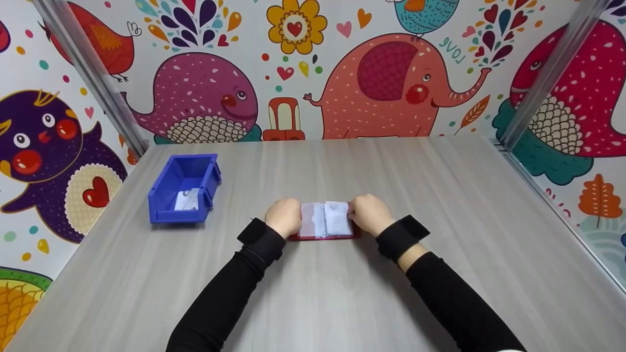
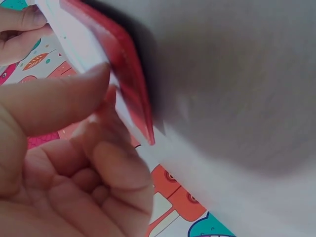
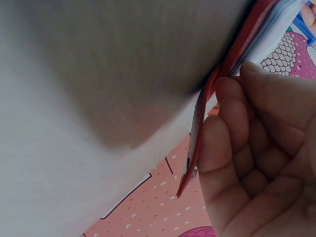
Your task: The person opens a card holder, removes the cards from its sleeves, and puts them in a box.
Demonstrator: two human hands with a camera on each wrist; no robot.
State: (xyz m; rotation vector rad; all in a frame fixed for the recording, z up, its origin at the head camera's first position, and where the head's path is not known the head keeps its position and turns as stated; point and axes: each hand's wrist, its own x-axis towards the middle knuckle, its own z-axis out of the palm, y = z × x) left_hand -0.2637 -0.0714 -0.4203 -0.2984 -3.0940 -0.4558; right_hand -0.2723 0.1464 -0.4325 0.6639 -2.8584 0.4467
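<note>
A small red card holder (image 1: 337,220) with clear plastic sleeves lies open on the table between the two hands. At its left edge, the left hand (image 1: 283,217) pinches a sleeve between thumb and index finger, the other fingers curled into the palm. In the left wrist view the red cover (image 2: 131,69) slants just beyond the fingertips. The right hand (image 1: 372,214) pinches the sleeves at the right side with thumb and index finger. Its other curled fingers touch the red cover (image 3: 210,91), which bends outward in the right wrist view.
A blue plastic bin (image 1: 181,216) stands at the back left, with white and clear flat pieces inside. The wood-grain table (image 1: 313,303) is bounded by walls with cartoon animals (image 1: 386,93) at the back and sides. Both wrists wear black straps (image 1: 401,237).
</note>
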